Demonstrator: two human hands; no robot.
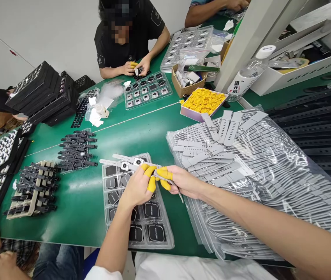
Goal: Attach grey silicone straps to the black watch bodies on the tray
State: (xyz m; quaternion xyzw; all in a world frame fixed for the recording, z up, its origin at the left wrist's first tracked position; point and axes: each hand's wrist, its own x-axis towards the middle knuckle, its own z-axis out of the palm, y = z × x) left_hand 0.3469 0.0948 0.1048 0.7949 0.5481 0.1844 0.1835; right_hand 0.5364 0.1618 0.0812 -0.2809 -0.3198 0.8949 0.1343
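Yellow finger cots cover fingertips on both my hands, which meet above a clear plastic tray [168,233] of square dark watch faces [152,210]. My left hand [138,186] is closed on a small watch, mostly hidden by the fingers. Closed on a grey watch strap [180,194], my right hand [183,179] touches the left at the fingertips; the strap's end hangs below it. Two watches with grey straps [124,166] lie across the tray's far end, just beyond my left hand. To the right, a plastic bag [241,202] bears many grey straps, several loose on top.
A box of yellow finger cots [203,102], a water bottle [247,77] and a cardboard box [183,87] stand behind the straps. Black-strapped watches [78,149] lie left. Across the table a co-worker [130,39] handles a watch near another tray [148,90]. Black trays [41,89] are stacked far left.
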